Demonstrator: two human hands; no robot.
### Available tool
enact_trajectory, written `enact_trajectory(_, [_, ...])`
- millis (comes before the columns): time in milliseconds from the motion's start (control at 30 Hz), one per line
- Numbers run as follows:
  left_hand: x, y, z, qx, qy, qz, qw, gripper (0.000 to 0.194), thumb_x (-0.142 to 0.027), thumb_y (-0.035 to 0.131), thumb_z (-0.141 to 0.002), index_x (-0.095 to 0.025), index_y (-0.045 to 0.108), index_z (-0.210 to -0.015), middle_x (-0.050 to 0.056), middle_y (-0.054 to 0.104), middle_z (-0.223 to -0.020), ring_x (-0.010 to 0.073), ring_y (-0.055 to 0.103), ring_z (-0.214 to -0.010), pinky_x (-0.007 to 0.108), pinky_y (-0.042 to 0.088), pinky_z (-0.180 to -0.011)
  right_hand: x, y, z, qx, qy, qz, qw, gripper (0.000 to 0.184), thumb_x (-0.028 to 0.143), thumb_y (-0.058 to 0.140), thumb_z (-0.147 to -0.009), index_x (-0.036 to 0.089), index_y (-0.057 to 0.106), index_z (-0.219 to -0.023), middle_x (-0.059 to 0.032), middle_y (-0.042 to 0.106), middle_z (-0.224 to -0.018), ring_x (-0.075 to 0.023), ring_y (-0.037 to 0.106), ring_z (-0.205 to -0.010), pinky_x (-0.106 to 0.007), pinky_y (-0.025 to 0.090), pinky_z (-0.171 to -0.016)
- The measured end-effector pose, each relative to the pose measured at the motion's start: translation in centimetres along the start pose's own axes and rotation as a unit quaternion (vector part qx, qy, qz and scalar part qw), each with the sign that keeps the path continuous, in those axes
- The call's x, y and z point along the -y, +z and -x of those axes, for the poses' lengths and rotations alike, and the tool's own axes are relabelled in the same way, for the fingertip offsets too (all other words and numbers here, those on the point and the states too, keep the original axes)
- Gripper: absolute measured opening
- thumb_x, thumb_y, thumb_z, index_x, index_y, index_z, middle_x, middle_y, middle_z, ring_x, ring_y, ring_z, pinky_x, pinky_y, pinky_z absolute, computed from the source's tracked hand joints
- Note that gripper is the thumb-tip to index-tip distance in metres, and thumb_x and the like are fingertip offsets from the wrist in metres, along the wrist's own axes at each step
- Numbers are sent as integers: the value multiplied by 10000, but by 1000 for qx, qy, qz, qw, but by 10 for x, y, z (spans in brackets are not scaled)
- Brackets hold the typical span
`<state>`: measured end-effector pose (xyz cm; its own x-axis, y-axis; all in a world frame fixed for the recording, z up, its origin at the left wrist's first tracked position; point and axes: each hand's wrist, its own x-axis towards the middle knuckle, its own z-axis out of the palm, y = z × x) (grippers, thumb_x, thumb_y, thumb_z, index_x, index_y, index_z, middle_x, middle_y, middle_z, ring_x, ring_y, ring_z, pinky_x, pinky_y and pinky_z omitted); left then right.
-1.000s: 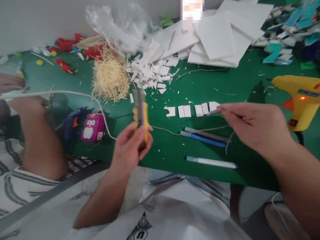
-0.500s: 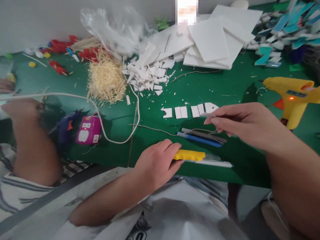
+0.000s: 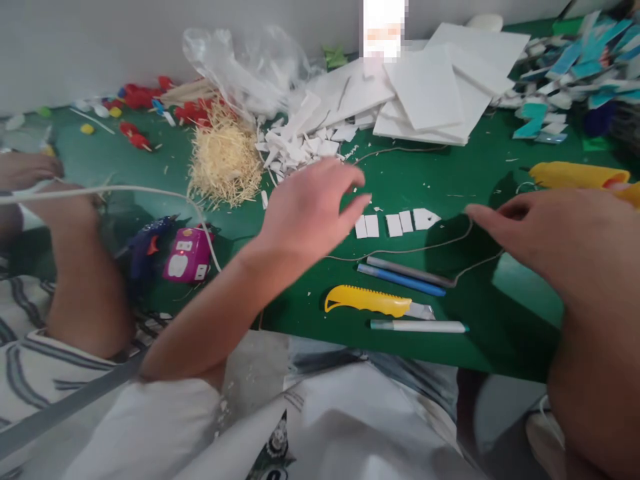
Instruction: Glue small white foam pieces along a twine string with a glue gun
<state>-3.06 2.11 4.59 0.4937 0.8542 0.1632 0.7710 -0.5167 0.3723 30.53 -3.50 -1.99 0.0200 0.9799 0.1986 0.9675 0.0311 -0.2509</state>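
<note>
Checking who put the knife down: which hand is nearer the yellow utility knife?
Left. The left hand hovers just above and left of the yellow utility knife; the right hand is farther off to its right.

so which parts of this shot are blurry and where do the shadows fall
Head view: the left hand is motion-smeared at its fingertips; the right hand is soft too and casts a dark shadow on the green table; the yellow utility knife looks fairly sharp.

Yellow knife point(image 3: 367, 301), green table point(image 3: 440, 173), white foam squares point(image 3: 400, 222), striped sleeve point(image 3: 30, 373).
</note>
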Motion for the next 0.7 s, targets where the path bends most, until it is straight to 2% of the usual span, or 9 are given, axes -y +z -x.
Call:
enact_trajectory(67, [10,9,-43,-5,-30,-38,999,183,-239,703,-1003,-175,816,-1132,98,759,-1089,262,727,-1062,382,555,-945,13,-8,-2,-66,85,101,989,634,809,654,-946,200,806,-855,-134,660,-686,-224,528,-621,-413,316,-600])
enact_trajectory(100, [14,17,-62,4,-44,-65,997,175,-197,704,-986,-168,818,-1115,112,750,-1107,280,726,-1077,407,557,-954,20,-12,-4,-65,98,109,987,592,768,679,-951,195,825,-942,-159,715,-766,-229,550,-639,-408,321,-593])
enact_trajectory(167, [16,33,-90,51,-69,-108,990,154,-152,728,-953,-139,824,-1073,140,732,-1138,329,727,-1112,462,561,-979,33,-18,-7,-62,93,83,990,489,662,704,-975,195,833,-1042,-180,780,-896,-240,597,-681,-409,340,-599])
enact_trajectory(267, [13,53,-109,87,-57,-147,984,202,-91,642,-973,-124,817,-1068,132,718,-1122,343,747,-1115,464,569,-964,45,-17,-10,-82,53,16,995,367,541,731,-982,201,841,-1064,-158,804,-898,-271,677,-770,-409,407,-633])
enact_trajectory(400, [12,65,-113,105,-42,-167,979,363,26,519,-964,-109,782,-1173,140,728,-1220,350,762,-1192,439,576,-973,51,-10,-13,-82,2,-44,996,273,470,695,-1003,244,842,-1047,-103,800,-853,-265,713,-771,-400,512,-684])
enact_trajectory(533, [18,60,-106,89,-7,-172,981,287,-73,520,-1011,-164,762,-1137,150,753,-1226,282,752,-1051,365,532,-813,57,-11,-14,-78,0,-70,994,241,412,689,-982,259,836,-1096,-66,806,-885,-236,694,-670,-428,601,-720])
enact_trajectory(600, [19,53,-94,55,25,-158,986,260,-96,524,-1000,-197,755,-1068,119,765,-1162,233,734,-962,328,487,-730,60,-12,-13,-98,-10,-88,991,260,396,701,-968,253,832,-1141,-70,831,-978,-218,699,-651,-437,632,-735])
enact_trajectory(700, [13,39,-66,7,68,-94,993,218,-156,544,-1019,-213,754,-1031,100,770,-1108,206,729,-923,313,488,-710,61,-10,-11,-106,-34,-136,984,348,404,725,-954,262,805,-1260,-99,825,-1256,-182,703,-642,-408,642,-680])
